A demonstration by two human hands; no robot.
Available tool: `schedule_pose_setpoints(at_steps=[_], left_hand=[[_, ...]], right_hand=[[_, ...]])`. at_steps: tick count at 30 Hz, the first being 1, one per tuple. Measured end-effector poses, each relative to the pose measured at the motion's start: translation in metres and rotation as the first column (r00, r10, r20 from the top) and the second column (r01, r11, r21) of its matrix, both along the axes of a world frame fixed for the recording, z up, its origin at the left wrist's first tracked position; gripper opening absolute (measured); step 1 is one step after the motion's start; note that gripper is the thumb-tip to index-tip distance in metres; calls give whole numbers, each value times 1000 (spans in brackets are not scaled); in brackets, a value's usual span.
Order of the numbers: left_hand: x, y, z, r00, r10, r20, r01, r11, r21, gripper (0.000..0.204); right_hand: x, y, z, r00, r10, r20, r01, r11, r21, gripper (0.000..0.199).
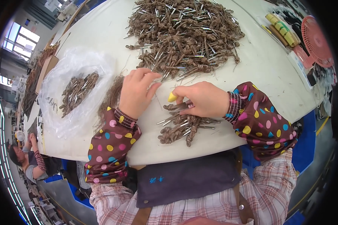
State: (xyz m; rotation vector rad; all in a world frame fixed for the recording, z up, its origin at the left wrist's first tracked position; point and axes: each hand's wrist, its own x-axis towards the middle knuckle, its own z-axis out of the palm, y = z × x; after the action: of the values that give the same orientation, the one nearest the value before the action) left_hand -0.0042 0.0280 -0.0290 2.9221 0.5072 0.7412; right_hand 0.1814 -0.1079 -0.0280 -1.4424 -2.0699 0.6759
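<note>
My left hand [137,92] hovers by the lower edge of a big heap of knotted brown cords with metal tips [187,37]. Its thumb and fingers are apart, and nothing shows between them. My right hand [206,99] is closed around small thread snips [182,108], their metal blades pointing left. A yellow finger cover [172,97] sits on one of its fingertips. Just below the snips lies a smaller bunch of the same knotted cords [182,129], near the table's front edge. Loose brown threads [112,99] are piled beside my left wrist.
A clear plastic bag [52,93] holding more knotted cords lies on the white table [278,82] at the left. At the far right are a pink fan [316,41] and yellow rolls [283,30]. Another person [30,161] works at the left.
</note>
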Motion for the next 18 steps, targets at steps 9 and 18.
schedule_pose_setpoints(at_steps=[9, 18], left_hand=[[17, -4, -7, 929, -207, -308, 264, 952, 154, 30], [-78, 17, 3, 945, 70, -318, -5, 980, 199, 35]], right_hand=[[29, -8, 9, 940, -288, -183, 291, 957, -12, 34], [63, 11, -8, 853, -512, -101, 521, 845, 121, 26]])
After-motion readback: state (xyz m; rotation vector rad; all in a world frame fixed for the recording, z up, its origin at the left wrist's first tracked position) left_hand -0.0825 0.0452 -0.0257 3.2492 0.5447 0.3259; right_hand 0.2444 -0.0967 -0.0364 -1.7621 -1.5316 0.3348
